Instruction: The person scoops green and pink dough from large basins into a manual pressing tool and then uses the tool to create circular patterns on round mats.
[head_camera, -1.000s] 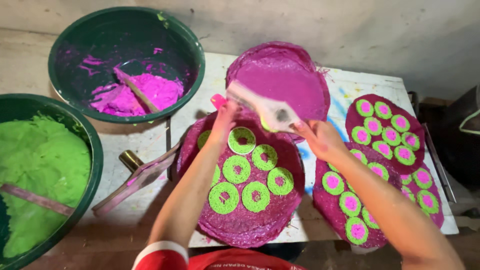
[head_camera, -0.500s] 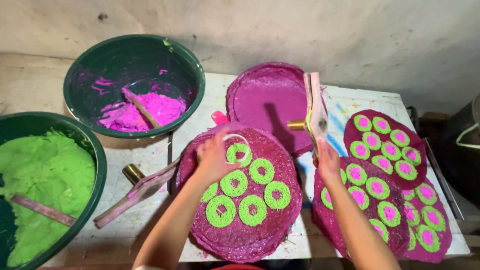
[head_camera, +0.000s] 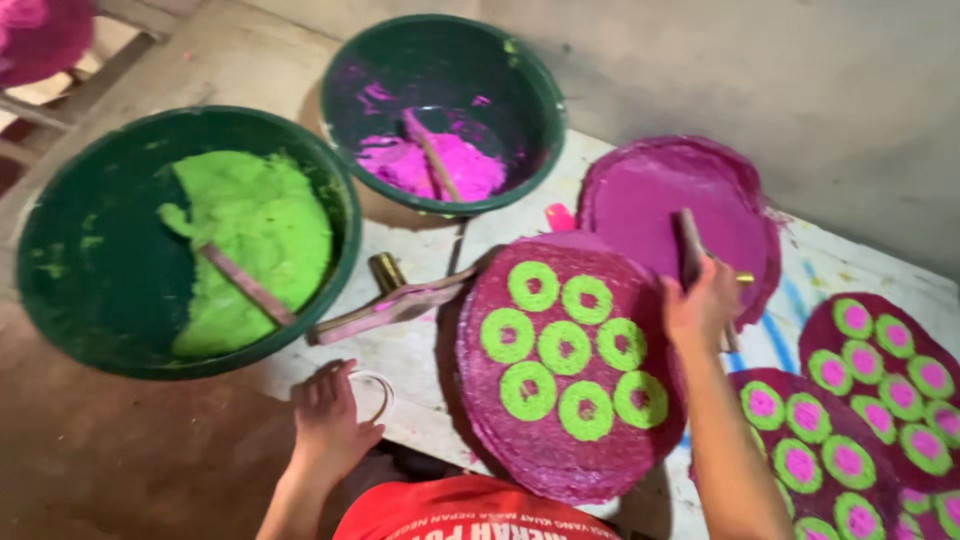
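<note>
— What is the right hand doing?

— Its fingers are wrapped tight around a flat scraper, held over the plain pink round tray.

— And the left hand?

— It holds a small white ring with bent fingers, down at the near edge of the white table.

— Where are the green rings?

— On the purple woven tray between the hands. One green bowl has green paste, the other bowl has pink paste.
</note>
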